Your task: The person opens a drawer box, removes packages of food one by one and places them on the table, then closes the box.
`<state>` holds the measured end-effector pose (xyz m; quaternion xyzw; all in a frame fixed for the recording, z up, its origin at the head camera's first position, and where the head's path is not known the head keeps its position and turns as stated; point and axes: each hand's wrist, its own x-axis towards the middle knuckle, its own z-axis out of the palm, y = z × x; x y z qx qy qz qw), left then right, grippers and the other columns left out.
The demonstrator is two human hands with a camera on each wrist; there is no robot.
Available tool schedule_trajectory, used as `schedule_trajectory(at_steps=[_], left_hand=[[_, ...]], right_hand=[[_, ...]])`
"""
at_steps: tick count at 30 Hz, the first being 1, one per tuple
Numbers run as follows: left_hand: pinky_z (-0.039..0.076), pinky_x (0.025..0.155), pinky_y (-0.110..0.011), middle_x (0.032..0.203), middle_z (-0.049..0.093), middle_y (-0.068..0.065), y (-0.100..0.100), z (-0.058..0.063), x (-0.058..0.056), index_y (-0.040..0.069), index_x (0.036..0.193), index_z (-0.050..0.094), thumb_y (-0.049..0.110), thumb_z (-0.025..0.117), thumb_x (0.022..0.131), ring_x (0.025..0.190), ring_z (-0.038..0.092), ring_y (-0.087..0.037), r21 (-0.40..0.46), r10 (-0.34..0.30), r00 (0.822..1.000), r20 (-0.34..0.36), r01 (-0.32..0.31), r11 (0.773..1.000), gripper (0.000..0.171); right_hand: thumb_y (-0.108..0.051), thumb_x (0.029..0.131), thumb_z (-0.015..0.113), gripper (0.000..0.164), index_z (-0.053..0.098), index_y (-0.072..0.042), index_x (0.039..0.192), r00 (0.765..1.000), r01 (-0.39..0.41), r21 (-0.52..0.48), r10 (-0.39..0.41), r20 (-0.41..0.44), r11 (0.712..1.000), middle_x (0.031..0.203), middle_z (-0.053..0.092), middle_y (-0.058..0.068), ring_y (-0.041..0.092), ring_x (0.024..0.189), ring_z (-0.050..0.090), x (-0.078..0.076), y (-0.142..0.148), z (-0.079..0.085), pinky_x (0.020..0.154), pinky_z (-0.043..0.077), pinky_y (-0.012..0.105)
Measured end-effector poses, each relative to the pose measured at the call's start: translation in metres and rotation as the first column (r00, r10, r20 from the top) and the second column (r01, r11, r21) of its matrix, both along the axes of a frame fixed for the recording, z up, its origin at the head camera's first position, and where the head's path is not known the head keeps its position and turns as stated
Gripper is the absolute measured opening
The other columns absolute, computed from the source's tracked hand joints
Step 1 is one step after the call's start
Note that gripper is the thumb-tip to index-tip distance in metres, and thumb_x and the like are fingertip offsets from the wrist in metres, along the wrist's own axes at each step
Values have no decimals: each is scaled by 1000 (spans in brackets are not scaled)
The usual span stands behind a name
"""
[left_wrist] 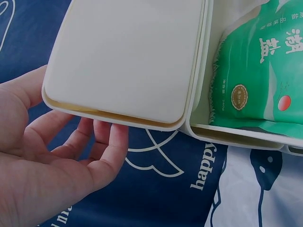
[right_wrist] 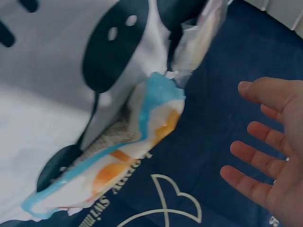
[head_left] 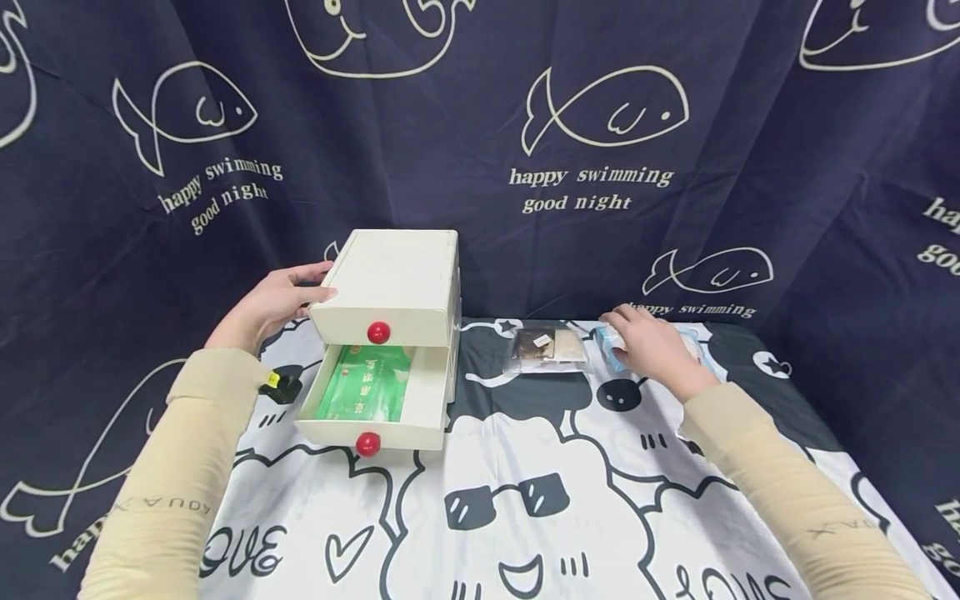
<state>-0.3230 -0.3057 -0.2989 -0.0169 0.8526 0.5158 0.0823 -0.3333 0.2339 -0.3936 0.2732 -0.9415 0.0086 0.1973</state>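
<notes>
A white two-drawer box (head_left: pixel 397 267) with red knobs stands left of centre. Its lower drawer (head_left: pixel 322 430) is pulled out and contains a green salt packet (head_left: pixel 367 383) with Chinese print. My left hand (head_left: pixel 273 304) is at the box's left side, thumb and fingers spread along its edge; the left wrist view shows the fingertips at that edge. My right hand (head_left: pixel 660 346) hovers over a blue-and-white plastic packet (right_wrist: pixel 156 113) with orange patches. In the right wrist view the fingers are spread, with a gap between them and this packet.
Between the box and my right hand lies a clear pack (head_left: pixel 551 346) with dark brown and beige contents. A small black object with a yellow tag (head_left: pixel 273 380) shows by my left wrist. A dark blue curtain (head_left: pixel 480 167) hangs behind the cartoon-print tablecloth (head_left: pixel 510 467).
</notes>
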Motion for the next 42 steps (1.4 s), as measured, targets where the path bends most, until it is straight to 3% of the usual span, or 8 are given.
schedule_trajectory(at_steps=[9,16,27,42], left_hand=[[40,84,-29,151,29,-11,0,1,0,15,149,30,22,65,89,122,36,-23,-15,-8,1000,-18,8,1000,70],[41,79,-26,150,30,-11,0,1,0,15,149,30,23,65,89,119,38,-23,-17,-9,1000,-16,9,1000,70],[37,97,-40,153,25,-14,1,1,1,15,150,28,23,65,89,127,34,-27,-7,-11,1000,-5,11,1000,71],[32,105,-48,154,22,-14,-1,0,-1,16,150,25,22,64,90,131,32,-28,-1,-8,1000,9,9,1000,72]], right_hand=[[-16,73,78,51,59,-9,119,999,-40,-17,40,-7,999,112,59,11,33,95,57,11,-20,22,71,50,48],[-18,74,77,50,59,-11,121,999,-47,-16,47,-8,999,115,59,9,32,98,57,18,-36,36,67,50,47],[-20,76,78,50,59,-12,121,992,-119,-23,119,-37,993,117,57,7,30,100,57,31,-61,59,67,50,44],[-17,75,78,51,58,-15,122,971,-223,-71,216,-99,972,118,58,3,27,98,57,41,-96,79,67,49,42]])
